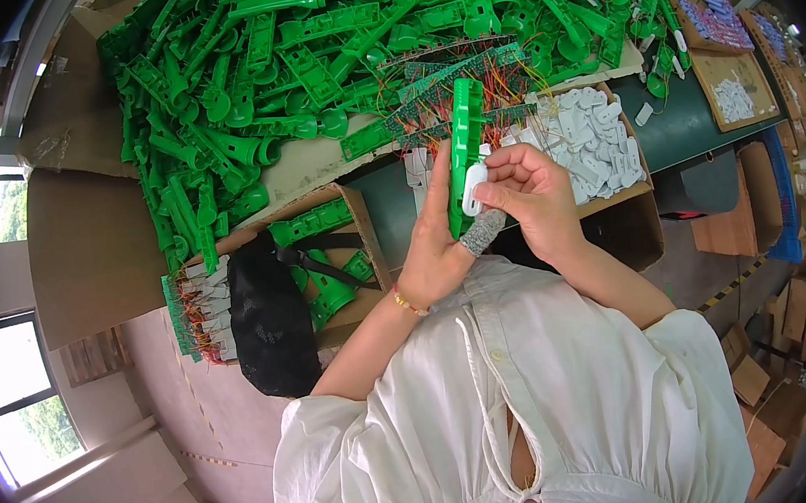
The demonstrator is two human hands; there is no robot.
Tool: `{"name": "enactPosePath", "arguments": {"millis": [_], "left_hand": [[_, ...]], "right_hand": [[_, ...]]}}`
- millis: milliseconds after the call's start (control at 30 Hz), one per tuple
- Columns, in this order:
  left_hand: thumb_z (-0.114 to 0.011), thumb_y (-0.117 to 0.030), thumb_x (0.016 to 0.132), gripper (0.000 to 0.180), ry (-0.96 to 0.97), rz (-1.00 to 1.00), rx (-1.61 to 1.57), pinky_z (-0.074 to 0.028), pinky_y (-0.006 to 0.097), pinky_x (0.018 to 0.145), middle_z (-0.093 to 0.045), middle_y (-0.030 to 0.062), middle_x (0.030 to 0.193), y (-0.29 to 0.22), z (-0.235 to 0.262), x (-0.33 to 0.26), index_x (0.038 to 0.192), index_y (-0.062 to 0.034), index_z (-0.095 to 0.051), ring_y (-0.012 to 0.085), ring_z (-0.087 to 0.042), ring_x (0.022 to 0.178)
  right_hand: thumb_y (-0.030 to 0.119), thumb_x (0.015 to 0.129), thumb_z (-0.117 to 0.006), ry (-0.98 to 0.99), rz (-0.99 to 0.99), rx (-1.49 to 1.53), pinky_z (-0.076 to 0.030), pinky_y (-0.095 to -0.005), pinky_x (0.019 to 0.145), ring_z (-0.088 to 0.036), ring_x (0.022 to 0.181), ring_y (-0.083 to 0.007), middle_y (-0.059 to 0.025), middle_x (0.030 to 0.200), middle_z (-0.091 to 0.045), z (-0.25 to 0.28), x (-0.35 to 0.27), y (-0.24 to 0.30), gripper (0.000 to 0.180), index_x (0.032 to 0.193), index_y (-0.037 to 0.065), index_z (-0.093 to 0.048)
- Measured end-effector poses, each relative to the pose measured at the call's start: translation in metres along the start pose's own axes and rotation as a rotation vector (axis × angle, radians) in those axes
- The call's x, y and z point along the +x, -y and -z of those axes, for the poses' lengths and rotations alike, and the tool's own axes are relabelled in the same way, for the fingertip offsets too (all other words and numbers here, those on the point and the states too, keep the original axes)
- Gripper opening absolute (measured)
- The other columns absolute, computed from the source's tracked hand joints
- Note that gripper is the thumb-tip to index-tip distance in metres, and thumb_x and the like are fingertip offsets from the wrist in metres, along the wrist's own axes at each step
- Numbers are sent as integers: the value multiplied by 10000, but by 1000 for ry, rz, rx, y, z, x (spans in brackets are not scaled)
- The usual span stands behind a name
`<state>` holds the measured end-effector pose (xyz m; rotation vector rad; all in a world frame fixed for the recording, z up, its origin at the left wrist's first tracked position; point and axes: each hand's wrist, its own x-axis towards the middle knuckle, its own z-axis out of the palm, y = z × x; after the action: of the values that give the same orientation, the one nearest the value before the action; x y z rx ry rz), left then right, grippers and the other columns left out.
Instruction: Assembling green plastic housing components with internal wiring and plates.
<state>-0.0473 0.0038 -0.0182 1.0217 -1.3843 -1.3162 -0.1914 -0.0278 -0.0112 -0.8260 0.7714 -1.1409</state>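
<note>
My left hand (434, 250) grips a long green plastic shell (464, 129), which stands nearly upright in front of my chest. Grey wrapping (485, 232) covers the left thumb. Between the thumb and fingers of my right hand (544, 201) is a small white oval plastic cover (474, 192) with a slot in it. The cover lies against the lower part of the shell; whether it is seated there I cannot tell. Just beyond my hands is a stack of green circuit boards (419, 114) with red and yellow wires.
A big heap of green shells (307, 57) fills the far side of the table. Many white covers lie in a cardboard box (645, 191) at the right. An open carton (362, 226) with a black mesh bag (268, 313) over it stands left. Farther right is a tray of small white parts (733, 101).
</note>
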Motion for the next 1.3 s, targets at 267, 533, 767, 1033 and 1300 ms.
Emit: {"name": "enactPosePath", "arguments": {"millis": [267,533,767,1033,1300], "left_hand": [[-615,-139,777,878,6,-97,570,-371,428,918,-402,284,1210,-10,1,-2,1398,39,-19,416,-435,1052],[-509,72,623,881,95,-113,823,-382,424,821,-425,262,1004,-1,17,-20,1365,104,-36,385,-443,916],[-491,104,598,930,44,106,764,-436,441,713,-400,249,998,-16,24,-30,1387,52,-2,415,-488,843],[-550,80,645,947,-1,62,783,-461,446,699,-397,247,1051,-18,29,-30,1409,-24,-1,440,-505,853],[-490,-137,900,438,-489,214,-243,-466,336,812,-475,88,1111,23,72,-30,1287,-48,-305,231,-534,1017]], "right_hand": [[-22,719,-712,10,9,-128,-512,-217,622,-590,699,-98,-68,810,-599,-2,1,3,280,918,0,-516],[-18,685,-741,102,-185,-175,-505,-201,566,-562,635,-67,-33,740,-557,-2,4,-15,307,864,21,-495],[-12,687,-741,134,-119,-333,-503,-195,578,-563,640,-64,-37,748,-568,-18,8,-13,304,873,19,-504],[-13,689,-736,132,-183,-328,-505,-201,592,-593,662,-85,-55,748,-603,-28,13,-8,264,828,20,-514],[115,768,-660,99,641,-1254,-466,-334,668,-578,763,-204,-34,843,-621,3,66,-18,183,932,48,-620]]}}
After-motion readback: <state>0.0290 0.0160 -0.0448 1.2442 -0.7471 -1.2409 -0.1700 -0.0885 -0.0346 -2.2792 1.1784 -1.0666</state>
